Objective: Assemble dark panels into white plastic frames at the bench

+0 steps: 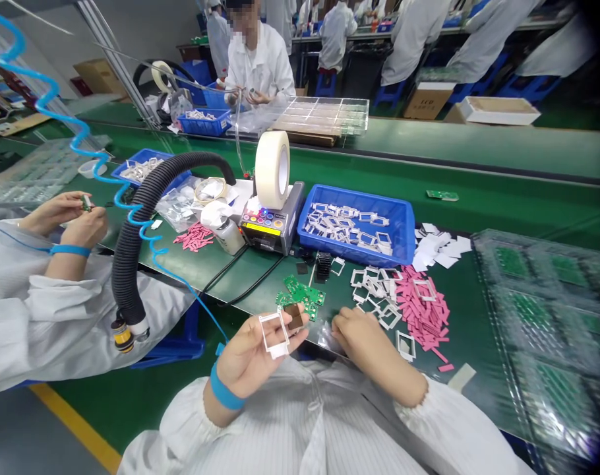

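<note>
Light is bright; right of the blue bin [407, 232], clear trays [502, 336] glare (the frame's corners beyond darken).

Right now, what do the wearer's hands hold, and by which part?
The left hand holds a white frame and brown piece; the gripped edges are unclear. Whether the right hand holds anything can't be told.

Held frame [279, 351] white; square piece [295, 317] dark brown. Wristband [225, 390] blue. Coat [349, 435] white, fine stripes. Tabletop [479, 396] dark green; circuit boards [300, 292] brighter green, pale specks. Strips [419, 310] pink. Tray [350, 252] blue. Hose [126, 247] black, ribbed. Tape roll [268, 168] cream. Coiled cord [28, 70] bright blue. Machine [286, 227] grey, 1 yellow band [263, 231].
</note>
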Demonstrator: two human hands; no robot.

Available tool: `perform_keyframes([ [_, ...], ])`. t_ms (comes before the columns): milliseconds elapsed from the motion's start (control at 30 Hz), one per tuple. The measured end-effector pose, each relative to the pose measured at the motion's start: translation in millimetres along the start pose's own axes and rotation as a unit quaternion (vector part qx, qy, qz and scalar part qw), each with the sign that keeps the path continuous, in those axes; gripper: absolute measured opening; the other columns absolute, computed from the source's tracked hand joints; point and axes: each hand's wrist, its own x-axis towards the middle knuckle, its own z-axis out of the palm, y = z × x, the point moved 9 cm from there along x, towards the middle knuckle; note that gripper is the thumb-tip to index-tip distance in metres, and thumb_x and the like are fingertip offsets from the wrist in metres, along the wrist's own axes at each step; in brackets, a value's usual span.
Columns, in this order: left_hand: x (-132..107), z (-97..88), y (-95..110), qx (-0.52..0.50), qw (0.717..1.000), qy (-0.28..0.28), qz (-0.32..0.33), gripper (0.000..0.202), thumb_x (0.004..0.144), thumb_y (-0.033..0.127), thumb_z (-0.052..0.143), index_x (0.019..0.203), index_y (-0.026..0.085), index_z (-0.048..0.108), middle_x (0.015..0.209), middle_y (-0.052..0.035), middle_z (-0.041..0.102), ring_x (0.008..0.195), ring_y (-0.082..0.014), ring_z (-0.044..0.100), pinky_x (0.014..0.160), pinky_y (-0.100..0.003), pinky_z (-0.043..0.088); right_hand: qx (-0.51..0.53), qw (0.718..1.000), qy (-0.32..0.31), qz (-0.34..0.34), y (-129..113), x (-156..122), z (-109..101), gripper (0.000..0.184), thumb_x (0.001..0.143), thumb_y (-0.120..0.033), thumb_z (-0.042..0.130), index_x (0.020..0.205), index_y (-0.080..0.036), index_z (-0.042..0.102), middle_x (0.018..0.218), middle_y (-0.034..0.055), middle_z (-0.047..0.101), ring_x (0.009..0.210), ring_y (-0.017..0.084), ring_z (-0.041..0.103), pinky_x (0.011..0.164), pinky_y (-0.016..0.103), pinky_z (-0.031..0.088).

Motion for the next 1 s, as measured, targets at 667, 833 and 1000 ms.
perform_keyframes([
  [667, -16.0, 3.7, 22.9, 0.143, 0.986, 0.027, 0.087, 0.038, 0.07, 0.044, 0.069, 0.101, 0.021, 0.07, 0.133, -0.0114, 0.056, 0.127, -0.0306, 0.043, 0.106, -0.045, 0.032, 0.006, 0.98, 0.157, -0.125, -46.7, 22.7, -81.2, 0.021, 0.079, -0.029, 0.065, 0.099, -0.025, 0.063, 0.094, 0.006, 0.066, 0.089, 0.025, 0.054, 0.088, 0.051, 0.03],
  [833, -11.1, -16.2, 29.1, 0.221, 0.941, 0.118, 0.228, 0.036, 0.071, 0.035, 0.07, 0.104, 0.022, 0.067, 0.092, -0.0069, 0.075, 0.093, -0.0231, 0.066, 0.093, -0.04, 0.045, 0.31, 0.941, 0.138, -0.021, -36.5, 18.9, -80.5, 0.022, 0.075, -0.036, 0.067, 0.091, -0.024, 0.058, 0.091, 0.0048, 0.06, 0.087, 0.022, 0.058, 0.075, 0.037, 0.044],
  [1000, -11.4, -11.4, 25.9, 0.302, 0.894, 0.155, 0.292, 0.03, 0.071, 0.021, 0.071, 0.1, 0.022, 0.063, 0.109, -0.0082, 0.071, 0.117, -0.026, 0.055, 0.103, -0.044, 0.037, 0.435, 0.894, 0.106, 0.014, -59.6, 17.4, -68.0, 0.021, 0.069, -0.029, 0.071, 0.08, -0.022, 0.054, 0.092, 0.0031, 0.057, 0.091, 0.02, 0.058, 0.08, 0.036, 0.046],
])
